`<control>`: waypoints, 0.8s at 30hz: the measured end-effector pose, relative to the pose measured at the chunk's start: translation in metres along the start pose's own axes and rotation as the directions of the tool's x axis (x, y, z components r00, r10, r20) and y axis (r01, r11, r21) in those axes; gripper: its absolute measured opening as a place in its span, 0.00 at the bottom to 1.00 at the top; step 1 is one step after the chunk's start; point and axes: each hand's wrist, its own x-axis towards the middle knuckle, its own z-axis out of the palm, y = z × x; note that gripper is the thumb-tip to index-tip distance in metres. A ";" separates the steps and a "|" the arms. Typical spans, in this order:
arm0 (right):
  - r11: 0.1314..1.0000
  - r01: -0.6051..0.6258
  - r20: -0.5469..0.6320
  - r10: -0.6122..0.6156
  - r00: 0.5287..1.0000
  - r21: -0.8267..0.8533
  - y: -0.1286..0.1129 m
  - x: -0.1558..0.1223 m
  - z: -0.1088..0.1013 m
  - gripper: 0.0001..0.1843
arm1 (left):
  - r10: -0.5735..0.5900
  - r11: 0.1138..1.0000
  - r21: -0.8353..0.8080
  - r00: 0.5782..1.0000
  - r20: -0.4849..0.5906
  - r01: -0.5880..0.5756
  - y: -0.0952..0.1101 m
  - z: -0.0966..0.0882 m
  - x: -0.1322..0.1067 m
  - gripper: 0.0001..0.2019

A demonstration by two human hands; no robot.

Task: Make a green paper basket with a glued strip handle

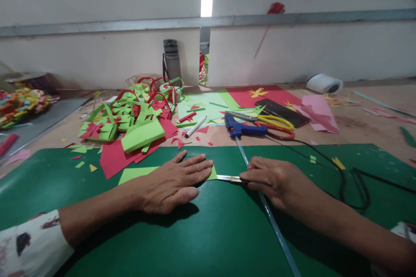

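A light-green paper strip [138, 174] was pressed onto the green mat [211, 233] by the left hand [177, 179], which was spread flat, its grip unclosed. A slim metallic tool [229, 178] was clamped in the right hand [273, 179], its tip set at the strip's right end.

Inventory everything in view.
mat: one, green, foreground
paper strip: one, light green, on mat
slim tool: one, silver, beside strip
glue gun: one, blue, beyond mat
rod: one, translucent, from gun
cable: one, black, right side
scissors: count unclear, yellow-red handles, near gun
slab: one, black, behind scissors
marker: one, white, near gun
baskets: several, green-red, back left
bottle: one, grey, behind baskets
roll: one, white, back right
creased sheet: one, pink, beside slab
flat sheets: several, mixed, back centre
scraps: many, mixed, scattered
decorations: many, multicoloured, far left
flower: one, red, by rail
left hand: one, bare, on strip
right hand: one, bare, holding tool
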 end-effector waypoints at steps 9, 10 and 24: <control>1.000 -0.009 0.010 0.009 1.000 0.019 -0.003 0.001 -0.001 0.13 | -0.010 0.999 -0.043 1.000 -0.024 0.009 0.002 -0.002 0.000 0.25; 1.000 -0.004 0.001 0.004 1.000 0.020 -0.003 0.001 -0.001 0.13 | -0.007 0.999 -0.043 1.000 -0.028 0.006 0.002 -0.002 0.000 0.25; 1.000 -0.026 0.034 0.026 0.999 0.001 -0.012 0.009 0.002 0.12 | -0.016 0.998 -0.055 1.000 -0.020 0.014 0.002 -0.002 -0.001 0.25</control>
